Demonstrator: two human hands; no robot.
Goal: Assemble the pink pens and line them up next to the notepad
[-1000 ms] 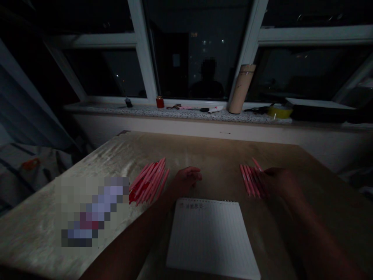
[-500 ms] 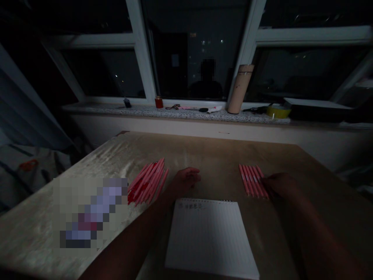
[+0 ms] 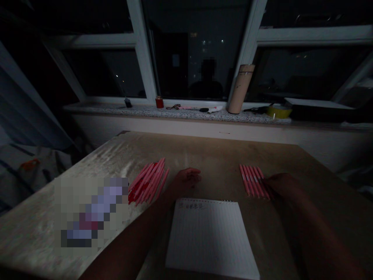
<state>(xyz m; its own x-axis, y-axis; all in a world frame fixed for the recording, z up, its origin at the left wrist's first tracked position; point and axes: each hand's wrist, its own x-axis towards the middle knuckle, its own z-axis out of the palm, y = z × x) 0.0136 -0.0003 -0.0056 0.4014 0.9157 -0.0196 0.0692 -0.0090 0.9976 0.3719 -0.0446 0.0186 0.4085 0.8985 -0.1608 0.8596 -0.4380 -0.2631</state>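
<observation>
Several slim pink pens [image 3: 251, 181] lie side by side in a neat row at the right of the table. My right hand [image 3: 281, 183] is at the right end of this row, its fingers pinched on the outermost pen [image 3: 264, 187]. Farther left, a looser pile of pink pens [image 3: 148, 181] lies slanted, with something red and shiny under it. My left hand [image 3: 188, 179] rests between the two groups, nearer the pile, palm inward, fingers loosely bent and apart, holding nothing. In front of me lies a lined spiral notebook [image 3: 211, 237] with handwriting along its top.
A blurred-out purplish object [image 3: 99, 210] lies on the table [image 3: 204, 151] at the left. Along the windowsill [image 3: 116, 109] stand a small red jar [image 3: 159, 102], a tall beige flask [image 3: 241, 89] and a yellow tape roll [image 3: 279, 112]. A curtain [image 3: 32, 101] hangs at the left.
Almost nothing differs; both hands keep their places, and the view has shifted very slightly.
</observation>
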